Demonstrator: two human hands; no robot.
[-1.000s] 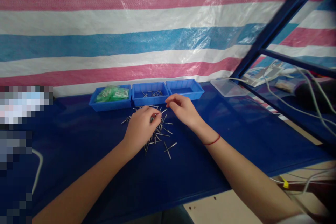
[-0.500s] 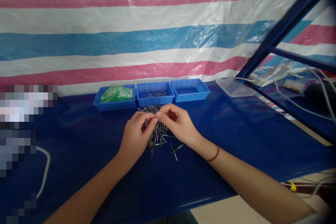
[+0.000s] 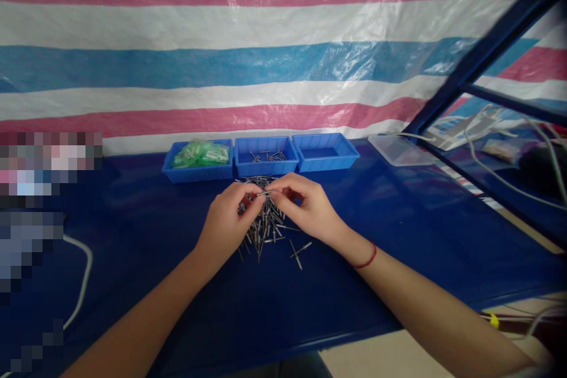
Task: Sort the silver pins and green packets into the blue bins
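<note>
Between my two hands, above the pile, is a thin metal pop rivet (image 3: 266,192), lying roughly level. My left hand (image 3: 231,211) pinches one end between thumb and fingers. The other end is pinched by my right hand (image 3: 305,204), which has a red string at its wrist. Beneath the hands a heap of pop rivets (image 3: 266,225) spreads on the dark blue table, partly covered by the fingers. A few loose rivets (image 3: 299,253) lie crossed to the right, nearer me.
Behind the heap stand three blue bins in a row: the left bin (image 3: 197,175) holds green plastic packets (image 3: 201,153), the middle bin (image 3: 266,165) several rivets, and the right bin (image 3: 328,161) nothing visible. A clear plastic lid (image 3: 396,150) and a dark metal frame (image 3: 460,65) are at right.
The hands have drawn slightly apart, and the rivet between them now shows more clearly. The whole view has shifted a little; the bins and heap look the same.
</note>
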